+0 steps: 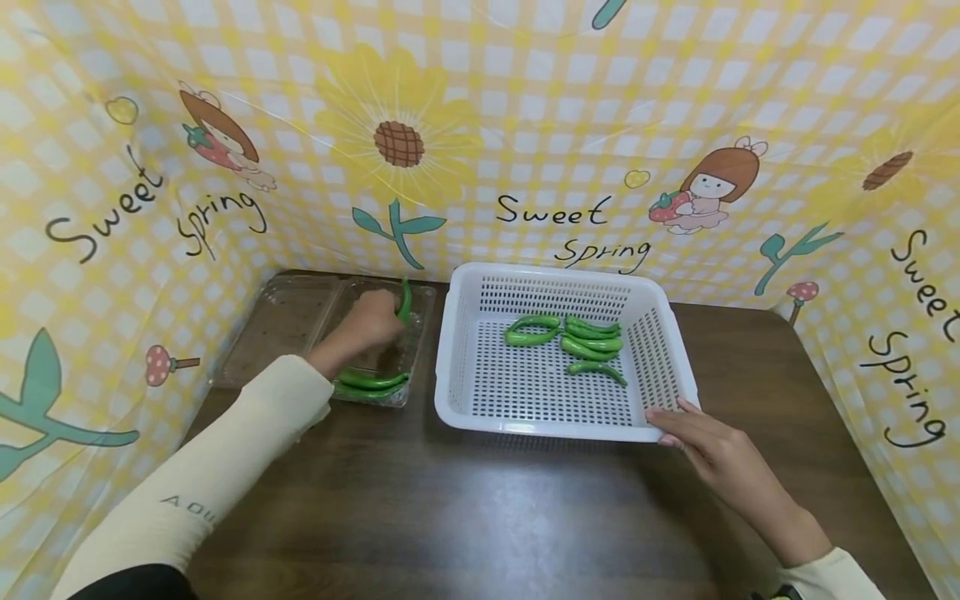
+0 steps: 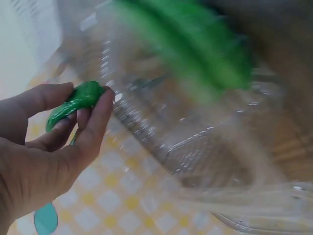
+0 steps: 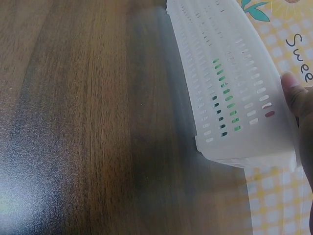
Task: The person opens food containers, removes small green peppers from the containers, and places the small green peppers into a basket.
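My left hand [image 1: 370, 320] pinches a green chili pepper [image 1: 406, 302] between thumb and fingertips, above the right half of a clear plastic clamshell box [image 1: 429, 321]. In the left wrist view that curved pepper [image 2: 80, 102] shows at the fingertips, with blurred green peppers [image 2: 195, 49] in the box beyond. More green peppers [image 1: 371, 382] lie along the box's near side. At the near right corner of a white slotted basket [image 1: 525, 425], my right hand [image 1: 720, 450] grips the rim. Several green peppers [image 1: 592, 345] lie inside the basket, toward its right and back.
The box's open lid [image 1: 281, 312] lies flat at the left. A dark wooden table [image 1: 480, 517] carries both containers. Yellow checked cloth [image 1: 525, 167] with printed flowers rises behind and on both sides.
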Motion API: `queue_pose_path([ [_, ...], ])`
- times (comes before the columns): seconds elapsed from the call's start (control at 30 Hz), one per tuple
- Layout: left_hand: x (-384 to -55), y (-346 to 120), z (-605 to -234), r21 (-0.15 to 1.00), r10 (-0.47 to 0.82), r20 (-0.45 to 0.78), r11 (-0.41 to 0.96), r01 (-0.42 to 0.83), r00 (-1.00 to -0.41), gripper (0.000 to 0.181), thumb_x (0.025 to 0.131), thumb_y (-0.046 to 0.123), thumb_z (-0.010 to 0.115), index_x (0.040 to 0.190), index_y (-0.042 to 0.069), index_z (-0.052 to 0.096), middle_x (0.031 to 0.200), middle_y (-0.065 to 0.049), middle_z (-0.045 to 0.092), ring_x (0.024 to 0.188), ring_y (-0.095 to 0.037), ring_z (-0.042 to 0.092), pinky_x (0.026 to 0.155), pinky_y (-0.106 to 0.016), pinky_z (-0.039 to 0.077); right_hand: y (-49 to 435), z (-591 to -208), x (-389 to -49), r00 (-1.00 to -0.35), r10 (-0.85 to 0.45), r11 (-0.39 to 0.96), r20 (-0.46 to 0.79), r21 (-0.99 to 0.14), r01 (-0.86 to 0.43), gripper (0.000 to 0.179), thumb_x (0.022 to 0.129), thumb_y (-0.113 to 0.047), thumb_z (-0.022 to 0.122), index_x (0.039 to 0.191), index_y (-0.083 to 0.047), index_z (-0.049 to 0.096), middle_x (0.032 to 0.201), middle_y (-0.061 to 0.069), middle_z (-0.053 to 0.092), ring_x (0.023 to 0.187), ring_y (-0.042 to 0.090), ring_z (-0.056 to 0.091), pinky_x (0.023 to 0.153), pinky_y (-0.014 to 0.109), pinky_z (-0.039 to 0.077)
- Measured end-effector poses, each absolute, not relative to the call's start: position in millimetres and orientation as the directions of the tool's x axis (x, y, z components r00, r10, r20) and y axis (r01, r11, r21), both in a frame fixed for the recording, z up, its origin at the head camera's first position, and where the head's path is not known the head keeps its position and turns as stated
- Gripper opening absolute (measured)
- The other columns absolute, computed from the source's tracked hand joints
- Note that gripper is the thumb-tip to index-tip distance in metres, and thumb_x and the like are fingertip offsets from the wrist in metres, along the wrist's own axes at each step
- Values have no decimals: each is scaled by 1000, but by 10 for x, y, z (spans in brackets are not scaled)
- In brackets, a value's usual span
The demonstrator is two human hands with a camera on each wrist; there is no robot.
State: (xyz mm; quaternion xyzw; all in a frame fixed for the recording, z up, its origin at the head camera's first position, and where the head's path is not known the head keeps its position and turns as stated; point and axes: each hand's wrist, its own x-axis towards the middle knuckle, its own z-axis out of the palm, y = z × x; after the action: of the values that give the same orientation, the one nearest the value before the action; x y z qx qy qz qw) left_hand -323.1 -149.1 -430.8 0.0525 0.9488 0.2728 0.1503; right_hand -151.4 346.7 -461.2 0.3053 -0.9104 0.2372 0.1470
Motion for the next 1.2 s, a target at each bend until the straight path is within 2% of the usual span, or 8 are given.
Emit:
queue_pose_path([
  [0.2, -3322, -1454, -4096, 652, 166, -160, 758, 23, -973, 18, 100, 12, 63, 90, -2, 68, 72, -7, 61, 60, -16, 48, 57, -29, 41, 3472, -4646, -1504, -746, -495, 682, 445, -334, -651, 45, 80, 1, 79, 124, -8, 74, 119, 7, 77, 135, -1, 54, 119, 18, 33],
  [0.33, -3352, -1382, -4017, 727, 146, -147, 687, -6, -978, 23, 104, 17, 58, 97, -2, 67, 70, -6, 58, 59, -16, 47, 56, -30, 41, 3475, -4654, -1501, -740, -495, 678, 455, -330, -657, 43, 82, -1, 79, 124, -8, 74, 118, 7, 77, 137, -5, 49, 119, 17, 33],
  [0.43, -3364, -1298, -3969, 797, 150, -97, 604, 13, -984, 25, 104, 18, 58, 102, -5, 67, 80, -12, 65, 67, -23, 62, 62, -28, 52, 3473, -4647, -1501, -748, -492, 683, 446, -335, -649, 43, 81, 0, 79, 124, -9, 74, 119, 7, 77, 135, 2, 55, 119, 18, 33],
  [0.5, -3372, -1236, -3942, 839, 165, -53, 542, 45, -985, 25, 103, 17, 60, 106, -7, 68, 96, -21, 71, 84, -32, 72, 74, -33, 61, 3471, -4641, -1503, -754, -490, 685, 438, -342, -643, 45, 80, 1, 80, 124, -8, 74, 119, 7, 77, 132, 8, 60, 120, 20, 34],
  [0.57, -3373, -1173, -3918, 868, 195, -10, 489, 88, -981, 25, 102, 14, 63, 109, -9, 68, 111, -25, 72, 102, -38, 73, 86, -41, 62, 3470, -4636, -1508, -761, -487, 689, 429, -347, -636, 46, 79, 3, 80, 123, -8, 74, 120, 6, 77, 131, 7, 60, 120, 22, 34],
  [0.67, -3373, -1083, -3901, 892, 233, 26, 433, 128, -972, 24, 100, 11, 66, 114, -9, 68, 118, -27, 72, 109, -40, 71, 93, -50, 60, 3471, -4637, -1515, -762, -487, 688, 426, -350, -636, 46, 78, 4, 80, 123, -6, 75, 120, 7, 77, 133, -2, 55, 120, 24, 35],
  [0.87, -3387, -906, -3916, 920, 263, 36, 368, 135, -964, 28, 96, 10, 70, 119, -7, 71, 117, -23, 74, 113, -33, 71, 96, -45, 60, 3483, -4647, -1532, -747, -495, 673, 444, -348, -653, 41, 82, 0, 79, 122, -6, 75, 119, 8, 77, 134, -12, 47, 121, 25, 35],
  [1.2, -3399, -573, -3937, 982, 325, -68, 188, -6, -943, 31, 97, 1, 67, 126, -11, 66, 123, -26, 71, 118, -36, 69, 98, -43, 58, 3464, -4612, -1523, -773, -481, 701, 413, -350, -622, 45, 79, 4, 80, 123, -6, 75, 120, 8, 76, 126, 16, 66, 121, 23, 33],
])
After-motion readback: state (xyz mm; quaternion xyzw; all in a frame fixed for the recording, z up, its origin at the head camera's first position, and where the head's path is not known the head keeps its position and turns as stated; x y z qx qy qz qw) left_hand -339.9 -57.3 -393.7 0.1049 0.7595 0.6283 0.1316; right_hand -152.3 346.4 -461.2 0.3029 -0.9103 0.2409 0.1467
